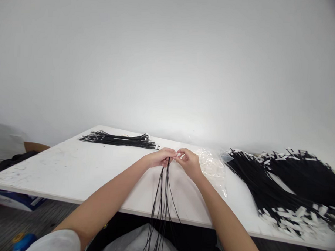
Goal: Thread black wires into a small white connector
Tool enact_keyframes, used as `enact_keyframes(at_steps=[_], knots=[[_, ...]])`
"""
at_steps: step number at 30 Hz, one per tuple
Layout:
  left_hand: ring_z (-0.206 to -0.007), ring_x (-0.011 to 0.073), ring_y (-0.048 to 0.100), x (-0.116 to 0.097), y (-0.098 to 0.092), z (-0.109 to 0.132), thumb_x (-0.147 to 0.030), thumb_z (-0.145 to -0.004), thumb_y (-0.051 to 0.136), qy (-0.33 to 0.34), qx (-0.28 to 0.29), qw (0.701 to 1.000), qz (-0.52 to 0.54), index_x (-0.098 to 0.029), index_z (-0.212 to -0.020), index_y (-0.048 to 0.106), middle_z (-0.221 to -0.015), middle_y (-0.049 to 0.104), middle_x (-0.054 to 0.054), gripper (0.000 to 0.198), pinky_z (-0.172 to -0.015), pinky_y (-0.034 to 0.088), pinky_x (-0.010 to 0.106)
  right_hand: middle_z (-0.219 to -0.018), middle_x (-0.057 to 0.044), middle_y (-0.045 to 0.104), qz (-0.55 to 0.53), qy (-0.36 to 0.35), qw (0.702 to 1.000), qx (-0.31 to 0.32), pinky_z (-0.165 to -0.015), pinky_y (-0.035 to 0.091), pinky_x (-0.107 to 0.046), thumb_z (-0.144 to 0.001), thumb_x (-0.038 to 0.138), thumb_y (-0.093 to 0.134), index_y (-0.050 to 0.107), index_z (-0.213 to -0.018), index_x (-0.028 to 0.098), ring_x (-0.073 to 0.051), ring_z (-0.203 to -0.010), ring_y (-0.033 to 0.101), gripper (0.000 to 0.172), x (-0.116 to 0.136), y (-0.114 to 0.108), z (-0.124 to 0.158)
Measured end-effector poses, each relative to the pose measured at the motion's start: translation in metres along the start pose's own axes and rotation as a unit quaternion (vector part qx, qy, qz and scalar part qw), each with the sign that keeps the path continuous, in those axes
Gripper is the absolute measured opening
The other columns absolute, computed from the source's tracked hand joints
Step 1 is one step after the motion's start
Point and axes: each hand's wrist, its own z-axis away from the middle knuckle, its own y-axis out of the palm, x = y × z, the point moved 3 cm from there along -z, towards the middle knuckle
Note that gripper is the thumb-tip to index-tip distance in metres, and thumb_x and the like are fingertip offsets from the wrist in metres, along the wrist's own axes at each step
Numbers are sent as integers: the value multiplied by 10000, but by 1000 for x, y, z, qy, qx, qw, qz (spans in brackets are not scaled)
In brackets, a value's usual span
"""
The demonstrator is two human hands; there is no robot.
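Several thin black cables (166, 188) hang from my left hand (162, 157), which is closed around their upper ends. The cables run down past the table's front edge toward my lap. My right hand (188, 162) meets the left one at the fingertips, its thumb and forefinger pinched at a small pale piece that may be a cable's end connector. That piece is too small to make out clearly. Right behind my right hand lies a clear plastic bag (214, 168) with pale contents.
A bundle of black cables (117, 139) lies at the back left of the white table (98, 174). Large piles of black cables (298, 179) with white connectors cover the right side. A blue object (25, 242) stands on the floor at lower left.
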Motion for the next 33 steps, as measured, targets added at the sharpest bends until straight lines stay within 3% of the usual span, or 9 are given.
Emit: enact_keyframes(at_steps=[3, 8, 11, 14, 20, 33], knots=[[-419, 28, 202, 0, 1, 0, -441, -611, 691, 3, 2, 1000, 11, -172, -690, 446, -539, 289, -69, 372, -402, 134, 169, -758, 9, 601, 5, -18, 1000, -3, -529, 416, -215, -703, 372, 629, 605, -842, 215, -77, -513, 473, 210, 1, 0, 0], [-406, 33, 196, -3, 1, -1, -410, -663, 638, 24, -10, 998, 61, -178, -703, 439, -529, 265, -72, 308, -387, 129, 168, -784, 27, 549, -1, 0, 1000, -11, -473, 382, -208, -683, 431, 639, 495, -1039, 227, -54, -451, 418, 436, 0, 1, 3], [-399, 37, 196, -4, -1, -2, -402, -708, 588, 46, -25, 995, 86, -175, -715, 454, -519, 242, -72, 263, -383, 139, 169, -736, 29, 512, 27, -20, 999, -21, -479, 364, -211, -751, 418, 559, 490, -946, 217, -57, -443, 387, 288, 4, 2, 6], [-397, 37, 211, -4, -1, -2, -394, -714, 582, 56, -34, 993, 98, -169, -705, 454, -517, 265, -68, 259, -382, 142, 169, -702, 7, 511, 71, -84, 994, 28, -533, 366, -227, -800, 366, 493, 539, -817, 214, -83, -495, 398, 160, 11, 7, 9], [-396, 38, 240, -3, 2, -2, -385, -696, 603, 45, -36, 992, 113, -166, -690, 444, -509, 293, -67, 271, -387, 149, 172, -691, -7, 532, 72, -124, 986, 79, -581, 360, -245, -833, 320, 447, 578, -807, 221, -112, -548, 418, 167, 17, 12, 10], [-421, 48, 312, -1, 1, -4, -399, -689, 603, 37, -56, 994, 81, -161, -705, 490, -523, 353, -55, 264, -428, 228, 181, -630, 10, 531, 43, -98, 990, 87, -534, 356, -233, -828, 384, 455, 556, -709, 214, -99, -510, 425, 231, 17, 16, 10]])
